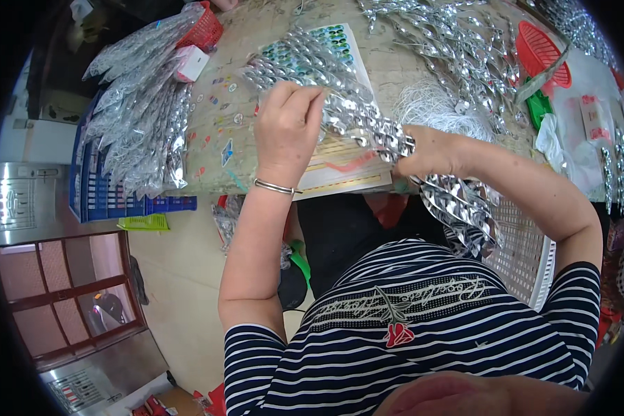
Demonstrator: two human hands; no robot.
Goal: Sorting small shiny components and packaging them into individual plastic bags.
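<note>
A bundle of shiny silver twisted strips (378,130) stretches across the table in front of me. Around its near end my right hand (430,150) is closed, and the loose tails (461,211) hang below it past the table edge. My left hand (288,125), a bangle at its wrist, is raised at the bundle's left side. Its fingertips are pinched together; whatever they hold is hidden. Under the bundle lie a sheet of blue-green round stickers (340,40) and a pale card with yellow strips (347,166).
Plastic-wrapped silver strips (142,111) lie over a blue crate (107,201) at left. More loose strips (451,41) and a heap of white string (437,107) are at right. Red baskets (542,52) stand at the far corners. A white basket (516,243) stands below the table edge.
</note>
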